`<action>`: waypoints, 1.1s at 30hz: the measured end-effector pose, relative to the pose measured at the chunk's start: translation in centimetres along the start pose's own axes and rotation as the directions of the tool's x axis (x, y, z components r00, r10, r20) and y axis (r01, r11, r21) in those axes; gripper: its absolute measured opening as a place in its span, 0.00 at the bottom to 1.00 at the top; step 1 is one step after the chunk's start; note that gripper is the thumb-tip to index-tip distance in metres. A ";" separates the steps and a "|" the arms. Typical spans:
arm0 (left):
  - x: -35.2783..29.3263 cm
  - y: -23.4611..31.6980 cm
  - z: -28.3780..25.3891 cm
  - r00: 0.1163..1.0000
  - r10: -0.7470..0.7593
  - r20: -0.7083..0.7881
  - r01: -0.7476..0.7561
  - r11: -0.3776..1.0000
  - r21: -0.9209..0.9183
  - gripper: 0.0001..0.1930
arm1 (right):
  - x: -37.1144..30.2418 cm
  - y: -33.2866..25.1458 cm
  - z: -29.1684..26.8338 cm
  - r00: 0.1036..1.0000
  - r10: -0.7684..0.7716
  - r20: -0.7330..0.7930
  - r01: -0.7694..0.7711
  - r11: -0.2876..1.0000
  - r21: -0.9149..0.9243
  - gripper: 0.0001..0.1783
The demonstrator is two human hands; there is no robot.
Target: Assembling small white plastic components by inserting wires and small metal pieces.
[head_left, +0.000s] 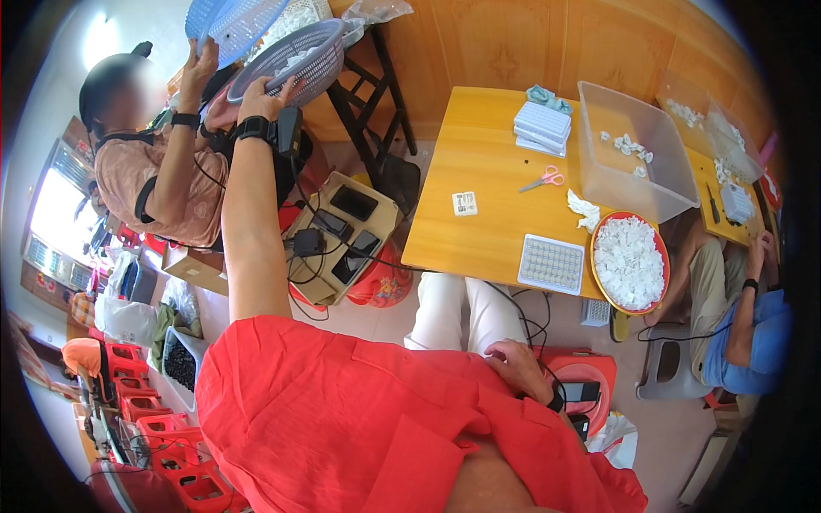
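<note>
My left arm stretches out to the far left, and my left hand [263, 101] grips the near rim of a grey-purple plastic colander basket [318, 75]. Several small white pieces [299, 58] lie inside it. Just above, another person's hand [200, 61] holds a light blue basket [244, 27], tilted. My right hand [518, 368] rests by my right thigh, its fingers loosely spread and holding nothing.
The yellow table [436, 231] bears a round tray of white pieces [631, 261], a clear bin [637, 184], scissors [546, 178] and a white grid tray [551, 263]. A cardboard box with phones [383, 214] and cables stands left. A seated person [753, 333] works at right.
</note>
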State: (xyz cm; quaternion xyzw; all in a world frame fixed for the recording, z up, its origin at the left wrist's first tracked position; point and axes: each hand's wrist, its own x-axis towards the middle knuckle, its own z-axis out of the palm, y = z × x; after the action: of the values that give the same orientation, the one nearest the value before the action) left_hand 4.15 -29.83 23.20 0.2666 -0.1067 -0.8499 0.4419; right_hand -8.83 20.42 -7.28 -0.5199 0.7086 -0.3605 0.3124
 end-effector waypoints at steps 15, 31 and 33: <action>4.5 3.2 -5.1 0.829 0.427 0.362 -0.515 0.327 0.792 0.16 | -0.2 -0.7 -0.2 0.999 0.029 0.018 -0.029 0.999 -0.026 0.10; -3.3 -12.4 -10.7 0.883 -0.418 0.212 0.250 0.804 0.540 0.18 | -0.5 -0.6 0.5 0.996 0.092 0.012 -0.090 0.991 -0.097 0.07; -4.5 -14.7 -12.6 0.885 -0.424 0.193 0.272 0.807 0.525 0.17 | -0.9 -0.5 0.5 0.995 0.098 -0.006 -0.098 0.988 -0.115 0.07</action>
State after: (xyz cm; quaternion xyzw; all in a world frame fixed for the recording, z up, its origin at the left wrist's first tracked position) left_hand 2.99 -16.85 8.14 0.2508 -0.3302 -0.8932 0.1741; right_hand -7.98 21.06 -7.09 -0.5017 0.7530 -0.3033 0.2989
